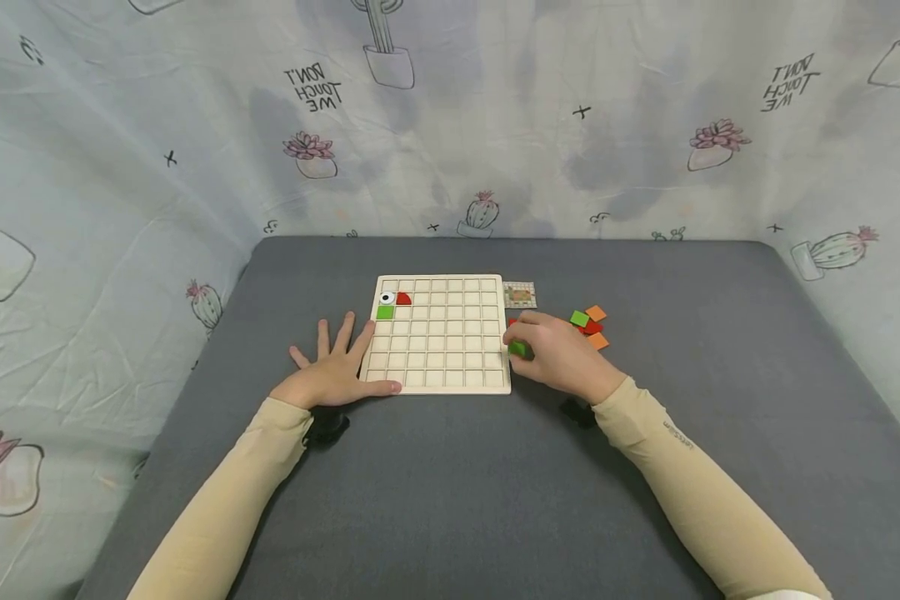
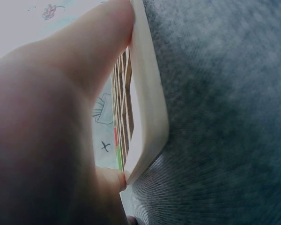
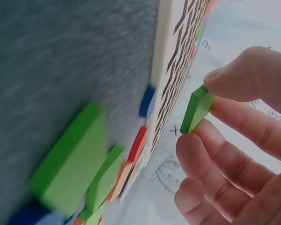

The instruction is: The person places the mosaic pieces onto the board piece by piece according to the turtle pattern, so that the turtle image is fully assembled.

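A: How are the hands placed?
B: The left hand (image 1: 330,375) is spread, the gridded board (image 1: 442,350) being touched at its left corner. A green tile (image 3: 198,108) is pinched by the right hand (image 1: 558,354) near the board's right edge.
A: Tiles seated?
B: An eye tile (image 1: 387,297), red piece (image 1: 403,298) and green square (image 1: 385,312) are seated far left; loose tiles (image 1: 581,318) are scattered rightward on the counter (image 1: 450,483).

Room above board (image 1: 444,343); tiles (image 1: 593,327) at right
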The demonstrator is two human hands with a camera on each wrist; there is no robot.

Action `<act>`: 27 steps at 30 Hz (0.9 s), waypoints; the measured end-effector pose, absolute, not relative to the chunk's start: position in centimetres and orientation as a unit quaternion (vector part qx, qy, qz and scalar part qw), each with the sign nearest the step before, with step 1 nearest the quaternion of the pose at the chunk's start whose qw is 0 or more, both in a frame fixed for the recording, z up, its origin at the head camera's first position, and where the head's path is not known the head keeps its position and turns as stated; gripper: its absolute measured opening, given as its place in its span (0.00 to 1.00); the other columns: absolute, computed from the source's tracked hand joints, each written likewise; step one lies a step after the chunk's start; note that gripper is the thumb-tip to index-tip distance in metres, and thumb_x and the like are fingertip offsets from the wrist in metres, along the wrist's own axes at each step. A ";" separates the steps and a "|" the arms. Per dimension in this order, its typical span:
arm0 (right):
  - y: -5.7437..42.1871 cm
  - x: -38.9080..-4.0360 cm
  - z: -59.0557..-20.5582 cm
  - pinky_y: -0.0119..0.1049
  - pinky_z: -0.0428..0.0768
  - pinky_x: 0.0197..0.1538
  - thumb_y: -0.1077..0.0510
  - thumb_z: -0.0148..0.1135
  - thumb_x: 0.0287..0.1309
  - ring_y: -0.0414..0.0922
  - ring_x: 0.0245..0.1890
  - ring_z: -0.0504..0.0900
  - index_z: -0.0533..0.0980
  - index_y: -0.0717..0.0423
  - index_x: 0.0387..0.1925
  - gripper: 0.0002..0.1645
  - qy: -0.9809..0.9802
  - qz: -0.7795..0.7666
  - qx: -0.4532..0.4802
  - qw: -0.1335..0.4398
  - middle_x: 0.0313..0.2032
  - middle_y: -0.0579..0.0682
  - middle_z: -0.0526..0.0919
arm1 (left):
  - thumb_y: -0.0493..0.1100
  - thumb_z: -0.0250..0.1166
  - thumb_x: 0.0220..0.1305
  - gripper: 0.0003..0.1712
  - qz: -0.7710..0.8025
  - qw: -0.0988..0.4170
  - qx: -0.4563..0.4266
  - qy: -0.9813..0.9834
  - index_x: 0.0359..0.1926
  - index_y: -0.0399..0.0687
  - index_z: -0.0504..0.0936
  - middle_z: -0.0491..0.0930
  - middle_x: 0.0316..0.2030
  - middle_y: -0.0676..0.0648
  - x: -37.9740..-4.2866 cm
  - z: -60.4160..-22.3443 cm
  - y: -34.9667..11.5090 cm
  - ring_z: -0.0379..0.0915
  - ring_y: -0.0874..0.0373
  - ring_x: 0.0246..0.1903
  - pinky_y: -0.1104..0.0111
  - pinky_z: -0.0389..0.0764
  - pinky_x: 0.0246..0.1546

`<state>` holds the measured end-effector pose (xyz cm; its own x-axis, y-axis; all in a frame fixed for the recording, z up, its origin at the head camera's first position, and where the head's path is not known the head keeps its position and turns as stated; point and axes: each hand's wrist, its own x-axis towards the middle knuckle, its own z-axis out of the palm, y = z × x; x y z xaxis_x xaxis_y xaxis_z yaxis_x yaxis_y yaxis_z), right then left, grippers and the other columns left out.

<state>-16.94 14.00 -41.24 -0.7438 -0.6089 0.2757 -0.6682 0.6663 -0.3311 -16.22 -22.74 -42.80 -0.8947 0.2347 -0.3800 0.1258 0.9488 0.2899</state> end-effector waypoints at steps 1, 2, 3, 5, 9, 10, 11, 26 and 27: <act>13.7 -17.1 -41.2 0.31 0.72 0.29 0.65 0.71 0.57 0.37 0.25 0.71 0.86 0.54 0.37 0.06 -0.909 0.213 0.353 0.069 0.32 0.47 0.78 | 0.85 0.59 0.56 0.73 0.130 0.210 0.093 0.965 0.85 0.57 0.32 0.21 0.83 0.37 -16.2 -42.8 -22.7 0.09 0.25 0.77 0.15 0.22 0.58; 13.4 -17.2 -41.1 0.31 0.73 0.30 0.64 0.70 0.57 0.38 0.26 0.72 0.86 0.55 0.38 0.06 -0.907 0.217 0.355 0.068 0.33 0.48 0.79 | 0.85 0.59 0.56 0.73 0.130 0.209 0.093 0.965 0.85 0.57 0.32 0.21 0.83 0.37 -16.2 -42.8 -22.8 0.09 0.25 0.77 0.15 0.22 0.58; 13.0 -17.4 -41.0 0.32 0.74 0.31 0.64 0.70 0.58 0.39 0.27 0.74 0.86 0.55 0.39 0.06 -0.905 0.221 0.357 0.065 0.34 0.48 0.80 | 0.86 0.58 0.56 0.73 0.130 0.209 0.092 0.965 0.85 0.57 0.32 0.21 0.83 0.38 -16.2 -42.8 -22.7 0.09 0.25 0.77 0.16 0.22 0.58; 12.2 -17.8 -40.8 0.34 0.77 0.33 0.64 0.69 0.60 0.41 0.29 0.77 0.86 0.56 0.40 0.07 -0.901 0.230 0.362 0.060 0.36 0.49 0.82 | 0.86 0.59 0.55 0.73 0.133 0.208 0.092 0.965 0.85 0.57 0.32 0.22 0.83 0.37 -16.2 -42.9 -22.7 0.09 0.25 0.77 0.16 0.22 0.58; 10.6 -18.6 -40.5 0.36 0.82 0.39 0.63 0.68 0.61 0.44 0.34 0.83 0.86 0.56 0.41 0.06 -0.901 0.230 0.364 0.051 0.38 0.49 0.84 | 0.87 0.58 0.54 0.74 0.138 0.206 0.090 0.965 0.85 0.57 0.33 0.22 0.83 0.38 -16.2 -42.9 -22.7 0.09 0.26 0.77 0.16 0.22 0.59; 10.2 -18.8 -40.4 0.37 0.82 0.39 0.62 0.68 0.61 0.44 0.34 0.83 0.86 0.55 0.41 0.06 -0.902 0.227 0.364 0.049 0.38 0.48 0.84 | 0.87 0.58 0.54 0.74 0.139 0.206 0.091 0.964 0.85 0.57 0.33 0.22 0.83 0.37 -16.2 -42.9 -22.7 0.09 0.25 0.77 0.16 0.22 0.58; 9.8 -19.0 -40.3 0.37 0.82 0.40 0.62 0.68 0.62 0.44 0.34 0.83 0.86 0.55 0.41 0.06 -0.902 0.228 0.363 0.046 0.38 0.48 0.84 | 0.87 0.58 0.54 0.74 0.138 0.207 0.090 0.964 0.85 0.57 0.33 0.22 0.83 0.38 -16.2 -42.9 -22.7 0.09 0.25 0.77 0.16 0.22 0.59; 4.3 -21.6 -39.5 0.38 0.81 0.42 0.64 0.64 0.62 0.46 0.36 0.84 0.85 0.56 0.42 0.09 -0.891 0.263 0.368 0.038 0.40 0.50 0.85 | 0.88 0.57 0.53 0.73 0.100 0.195 0.080 0.972 0.85 0.58 0.36 0.28 0.84 0.36 -16.3 -42.9 -22.5 0.18 0.23 0.78 0.14 0.33 0.60; 3.9 -21.7 -39.4 0.38 0.81 0.42 0.65 0.64 0.61 0.46 0.36 0.84 0.85 0.57 0.42 0.09 -0.890 0.264 0.369 0.038 0.40 0.50 0.85 | 0.88 0.57 0.53 0.73 0.097 0.195 0.080 0.973 0.85 0.58 0.36 0.28 0.84 0.36 -16.3 -42.8 -22.5 0.19 0.23 0.78 0.14 0.34 0.60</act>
